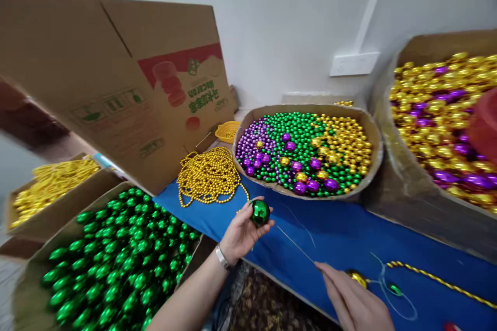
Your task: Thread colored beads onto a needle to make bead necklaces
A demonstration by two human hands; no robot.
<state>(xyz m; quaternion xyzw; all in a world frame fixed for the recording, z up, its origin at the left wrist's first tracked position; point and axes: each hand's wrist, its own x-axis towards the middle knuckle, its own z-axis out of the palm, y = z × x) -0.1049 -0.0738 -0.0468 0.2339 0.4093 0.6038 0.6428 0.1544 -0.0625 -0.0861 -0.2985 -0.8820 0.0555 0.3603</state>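
My left hand [241, 235], with a band on its wrist, is closed round a large shiny green ball [260, 212] above the blue tabletop. A pile of gold bead strings [209, 176] lies just behind, one strand running to the held ball. My right hand [355, 297] pinches a long thin needle [295, 246], its tip pointing at the green ball but apart from it. Beside the right hand sits a gold ball [357, 278] on clear thread, with a small green bead [394, 289] and a twisted gold strand [442, 283] to its right.
A cardboard tub [248, 178] of purple, green and gold beads stands behind. A bigger box [392, 129] of gold and purple beads is at right. Green balls [128, 264] fill a box at lower left, near a tall carton [116, 77] and a yellow basket [227, 132].
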